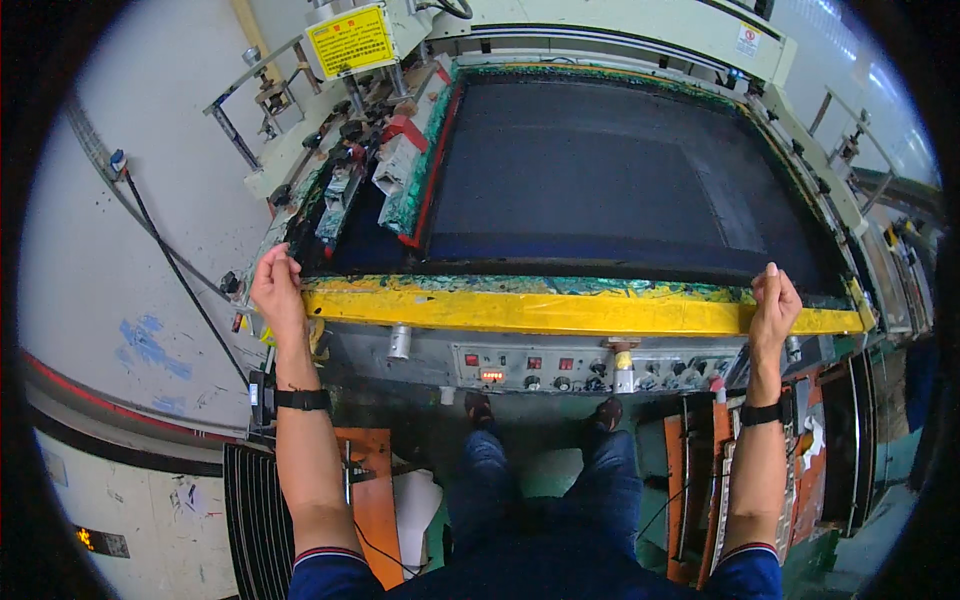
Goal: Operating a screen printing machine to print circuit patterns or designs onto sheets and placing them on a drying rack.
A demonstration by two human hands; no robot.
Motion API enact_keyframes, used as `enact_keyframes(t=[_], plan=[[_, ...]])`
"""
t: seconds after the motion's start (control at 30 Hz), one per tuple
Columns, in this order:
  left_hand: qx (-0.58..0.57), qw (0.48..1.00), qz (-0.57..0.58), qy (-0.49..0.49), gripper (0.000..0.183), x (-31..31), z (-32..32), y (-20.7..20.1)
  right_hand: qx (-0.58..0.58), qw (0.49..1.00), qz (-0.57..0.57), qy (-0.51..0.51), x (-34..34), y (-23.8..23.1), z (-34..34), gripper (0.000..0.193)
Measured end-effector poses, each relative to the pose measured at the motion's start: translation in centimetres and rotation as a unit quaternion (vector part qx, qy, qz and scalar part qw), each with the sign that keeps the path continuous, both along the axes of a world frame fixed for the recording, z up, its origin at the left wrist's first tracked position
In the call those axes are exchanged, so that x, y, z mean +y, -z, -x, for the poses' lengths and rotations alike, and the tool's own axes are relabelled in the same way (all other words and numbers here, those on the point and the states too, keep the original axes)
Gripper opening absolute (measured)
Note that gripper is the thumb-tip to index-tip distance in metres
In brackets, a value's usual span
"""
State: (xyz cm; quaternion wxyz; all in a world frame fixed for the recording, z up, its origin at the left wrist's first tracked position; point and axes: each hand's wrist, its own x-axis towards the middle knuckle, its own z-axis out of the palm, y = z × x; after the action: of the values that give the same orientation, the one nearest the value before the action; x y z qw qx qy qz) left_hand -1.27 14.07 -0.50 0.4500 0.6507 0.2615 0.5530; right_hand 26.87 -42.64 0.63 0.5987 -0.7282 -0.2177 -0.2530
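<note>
In front of me is a screen printing frame (580, 305) with a yellow front bar and a dark mesh (570, 160) stretched inside it. My left hand (277, 288) is at the frame's left front corner, fingers curled and pinched together. Over the bar's right part is my right hand (775, 303), its fingertips pressed together and pointing away from me. Whatever either pinch holds, if anything, is too small or hidden to make out. A squeegee (432, 170) with a red edge lies along the mesh's left side, beside grey metal clamps (398, 165) smeared with green ink.
Below the bar is a control panel (580, 368) with knobs and red switches. A yellow sign (350, 42) hangs at the upper left near a beam (640, 30). Orange boards (370, 500) stand by my legs. A black cable (180, 260) runs down the left wall.
</note>
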Motion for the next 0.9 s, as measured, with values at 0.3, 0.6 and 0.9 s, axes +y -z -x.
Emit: enact_keyframes(t=[0.3,0.6,0.9], plan=[[-0.004,1.0,0.004,0.002,0.02,-0.62,0.0,-0.41,-0.002,1.0,-0.005,0.017,0.05,0.05,0.02,0.039],[0.002,1.0,-0.005,0.002,0.019,-0.33,0.08,-0.31,0.007,1.0,-0.003,0.016,-0.13,0.1,0.02,0.037],[0.0,1.0,0.016,-0.007,0.018,-0.23,0.03,-0.17,0.003,1.0,0.0,0.019,-0.07,0.12,0.08,0.038]])
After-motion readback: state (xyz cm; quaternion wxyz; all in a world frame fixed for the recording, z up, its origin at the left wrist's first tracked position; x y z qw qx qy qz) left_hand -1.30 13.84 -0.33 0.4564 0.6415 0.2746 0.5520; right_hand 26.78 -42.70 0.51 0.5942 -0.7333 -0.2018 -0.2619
